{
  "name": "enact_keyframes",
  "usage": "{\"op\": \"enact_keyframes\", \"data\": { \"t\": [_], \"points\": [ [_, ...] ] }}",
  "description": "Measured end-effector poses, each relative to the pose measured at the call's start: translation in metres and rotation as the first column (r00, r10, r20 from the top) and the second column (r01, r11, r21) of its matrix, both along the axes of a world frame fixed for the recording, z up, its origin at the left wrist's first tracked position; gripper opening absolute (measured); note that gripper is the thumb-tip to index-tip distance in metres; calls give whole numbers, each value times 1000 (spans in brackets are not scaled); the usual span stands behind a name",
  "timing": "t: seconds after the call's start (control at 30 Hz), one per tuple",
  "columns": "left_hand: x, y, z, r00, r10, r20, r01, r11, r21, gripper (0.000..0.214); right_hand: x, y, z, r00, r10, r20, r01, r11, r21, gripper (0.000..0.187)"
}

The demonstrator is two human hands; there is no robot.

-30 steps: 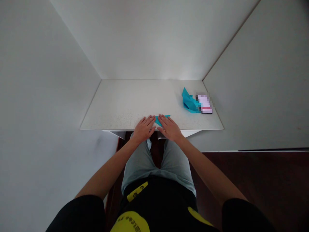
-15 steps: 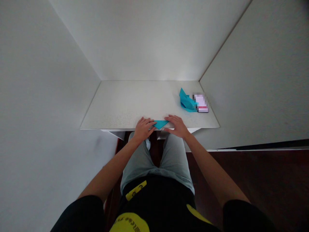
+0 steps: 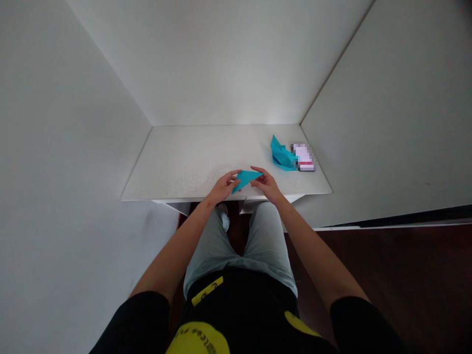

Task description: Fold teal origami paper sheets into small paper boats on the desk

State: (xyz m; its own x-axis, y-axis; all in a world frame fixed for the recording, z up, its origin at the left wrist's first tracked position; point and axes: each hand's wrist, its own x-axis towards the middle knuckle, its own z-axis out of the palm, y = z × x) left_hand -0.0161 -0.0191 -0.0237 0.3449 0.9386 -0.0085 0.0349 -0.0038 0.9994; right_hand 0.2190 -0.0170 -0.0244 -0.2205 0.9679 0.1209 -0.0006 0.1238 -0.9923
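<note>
A small blue folded paper triangle is held just above the front edge of the white table. My left hand pinches its left side with the fingertips. My right hand pinches its right corner. Both hands are closed on the paper, and their wrists hang over the table's front edge.
A second blue folded paper shape lies at the table's back right. Next to it is a small blurred white and red object. White walls close in the table on the left, back and right. My legs are under the front edge.
The paper was pressed flat on the table under both hands. Now both hands have lifted it and hold it by its ends, tilted up.
</note>
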Motion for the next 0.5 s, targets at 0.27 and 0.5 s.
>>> {"op": "enact_keyframes", "data": {
  "t": [0.27, 0.5],
  "points": [
    [-8, 9, -5, 999, 35, 24, -35, 999, -18, 74, -7, 0, -3, 998, 3, -58, -4, 1000, -19, 74],
    [-9, 9, -4, 999, 40, 10, -39, 996, -78, 65, -9, -3, -4, 995, 41, -95, -45, 998, -36, 82]
  ]
}}
